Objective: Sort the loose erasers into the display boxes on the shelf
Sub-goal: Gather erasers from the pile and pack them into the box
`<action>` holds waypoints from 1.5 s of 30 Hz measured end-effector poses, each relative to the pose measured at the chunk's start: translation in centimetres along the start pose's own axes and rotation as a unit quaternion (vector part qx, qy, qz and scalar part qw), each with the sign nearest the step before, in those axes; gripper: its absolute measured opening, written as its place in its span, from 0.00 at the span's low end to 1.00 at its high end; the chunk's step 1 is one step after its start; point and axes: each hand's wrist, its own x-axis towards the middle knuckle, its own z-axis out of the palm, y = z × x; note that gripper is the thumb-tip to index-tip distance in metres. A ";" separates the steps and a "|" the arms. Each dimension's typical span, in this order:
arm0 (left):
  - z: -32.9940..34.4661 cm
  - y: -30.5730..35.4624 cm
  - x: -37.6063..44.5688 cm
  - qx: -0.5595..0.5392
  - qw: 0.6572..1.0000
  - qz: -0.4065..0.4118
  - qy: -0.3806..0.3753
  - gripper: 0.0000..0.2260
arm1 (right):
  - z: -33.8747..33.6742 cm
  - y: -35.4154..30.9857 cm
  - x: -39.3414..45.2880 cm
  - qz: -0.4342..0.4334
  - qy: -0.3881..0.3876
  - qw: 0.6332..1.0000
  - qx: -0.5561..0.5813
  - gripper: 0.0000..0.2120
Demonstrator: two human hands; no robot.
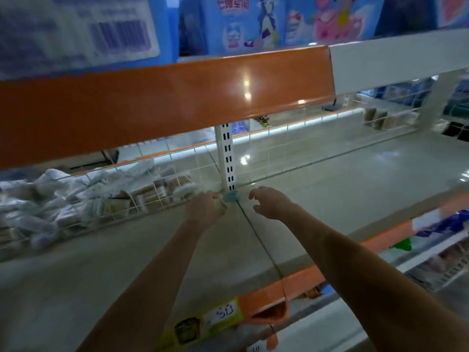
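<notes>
Both of my bare forearms run up from the near edge toward the slotted white upright post (226, 158) at the back of the pale shelf (330, 199). At the foot of that post sits a small light-blue eraser (231, 196), a soft-looking rounded lump; it is too blurred for me to tell its long axis or which way it points. My left hand (204, 208) lies just left of the post, fingers curled with the tips at the eraser's edge, though I cannot tell whether they actually pinch it. My right hand (270, 203) hovers just right of the post, fingers loosely bent and holding nothing. Left of the post, a white wire basket (106, 199) holds crinkly clear-wrapped packets. Above the post runs a glossy orange shelf strip (165, 102). Below my arms, the shelf's front edge carries a yellow price label (203, 323).
</notes>
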 end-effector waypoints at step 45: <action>1.1 6.3 -10.6 -0.607 0.769 -0.185 0.076 0.11 | 0.0 3.3 -6.5 -0.131 0.019 0.784 0.606 0.14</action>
